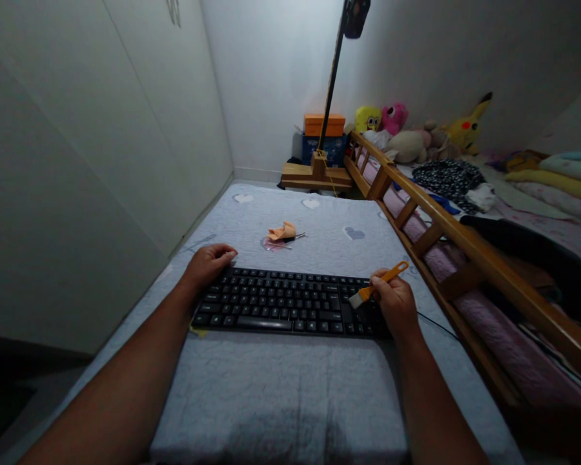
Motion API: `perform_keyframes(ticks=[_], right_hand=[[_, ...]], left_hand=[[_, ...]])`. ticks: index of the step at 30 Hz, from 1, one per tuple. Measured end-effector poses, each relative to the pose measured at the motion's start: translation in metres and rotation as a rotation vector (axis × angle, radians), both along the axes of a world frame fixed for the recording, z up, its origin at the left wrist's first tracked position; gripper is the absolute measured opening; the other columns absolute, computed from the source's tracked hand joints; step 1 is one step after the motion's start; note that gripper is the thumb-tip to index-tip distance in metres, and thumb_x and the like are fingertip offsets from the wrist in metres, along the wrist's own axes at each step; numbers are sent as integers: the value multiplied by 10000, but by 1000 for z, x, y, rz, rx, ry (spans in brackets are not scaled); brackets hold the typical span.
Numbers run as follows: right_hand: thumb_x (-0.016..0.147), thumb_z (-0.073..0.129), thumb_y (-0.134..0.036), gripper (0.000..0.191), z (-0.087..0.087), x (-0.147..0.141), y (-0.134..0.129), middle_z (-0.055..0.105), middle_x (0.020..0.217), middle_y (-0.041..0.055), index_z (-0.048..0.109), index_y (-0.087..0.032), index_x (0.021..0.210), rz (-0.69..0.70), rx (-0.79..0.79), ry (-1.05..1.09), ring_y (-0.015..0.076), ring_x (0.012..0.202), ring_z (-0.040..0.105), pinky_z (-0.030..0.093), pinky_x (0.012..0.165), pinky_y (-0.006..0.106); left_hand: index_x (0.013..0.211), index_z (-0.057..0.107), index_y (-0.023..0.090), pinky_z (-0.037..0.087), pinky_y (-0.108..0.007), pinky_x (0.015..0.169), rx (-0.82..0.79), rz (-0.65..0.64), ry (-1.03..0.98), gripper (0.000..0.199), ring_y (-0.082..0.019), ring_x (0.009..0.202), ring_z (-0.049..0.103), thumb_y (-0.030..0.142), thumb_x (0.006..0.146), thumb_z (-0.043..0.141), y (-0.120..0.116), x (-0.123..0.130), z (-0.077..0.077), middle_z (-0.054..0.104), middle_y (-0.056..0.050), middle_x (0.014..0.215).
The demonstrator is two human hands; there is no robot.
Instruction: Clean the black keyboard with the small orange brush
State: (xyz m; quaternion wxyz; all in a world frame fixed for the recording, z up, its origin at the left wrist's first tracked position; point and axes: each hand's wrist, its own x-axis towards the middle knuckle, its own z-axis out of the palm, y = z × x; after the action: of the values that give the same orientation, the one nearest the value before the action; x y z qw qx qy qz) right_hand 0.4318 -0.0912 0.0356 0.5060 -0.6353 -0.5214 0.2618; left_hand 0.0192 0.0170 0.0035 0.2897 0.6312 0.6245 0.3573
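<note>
A black keyboard [275, 300] lies flat on a pale blue quilted cloth [281, 387] with heart shapes. At its far left corner is my left hand [210, 263], fingers together and bent over the edge, gripping that corner. My right hand [396, 300] is closed around a paintbrush [368, 294] with an orange handle and pale bristles. The bristles point left and down at the keys near the number pad; whether they touch is hard to tell. Beyond the keyboard sit a crumpled orange cloth [283, 231] and thin metal tools [297, 237].
A wooden bed rail [445, 223] runs along the right side, with plush toys [409, 145] and bedding behind it. White cabinet doors [101, 161] stand to the left. At the far end, a pole on a wooden base [314, 174] rises before stacked boxes [324, 124].
</note>
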Motion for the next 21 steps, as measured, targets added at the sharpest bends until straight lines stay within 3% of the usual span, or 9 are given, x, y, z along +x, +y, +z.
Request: perform_keyframes(ticks=[16, 21], right_hand=[[802, 618, -474, 273, 1, 5, -30, 509, 566, -26, 616, -206, 746, 31, -103, -15, 152, 522, 462, 344, 502, 270], [833, 622, -482, 282, -1, 3, -36, 489, 564, -28, 616, -208, 767, -14, -46, 52, 146, 519, 453, 350, 498, 263]], left_hand=[[779, 729, 189, 480, -323, 706, -5, -3, -22, 392, -226, 719, 634, 554, 671, 637, -4, 4, 7, 716, -28, 724], [793, 735, 193, 488, -334, 709, -18, -1, -30, 396, -228, 715, 640, 556, 666, 640, -3, 4, 6, 726, -30, 736]])
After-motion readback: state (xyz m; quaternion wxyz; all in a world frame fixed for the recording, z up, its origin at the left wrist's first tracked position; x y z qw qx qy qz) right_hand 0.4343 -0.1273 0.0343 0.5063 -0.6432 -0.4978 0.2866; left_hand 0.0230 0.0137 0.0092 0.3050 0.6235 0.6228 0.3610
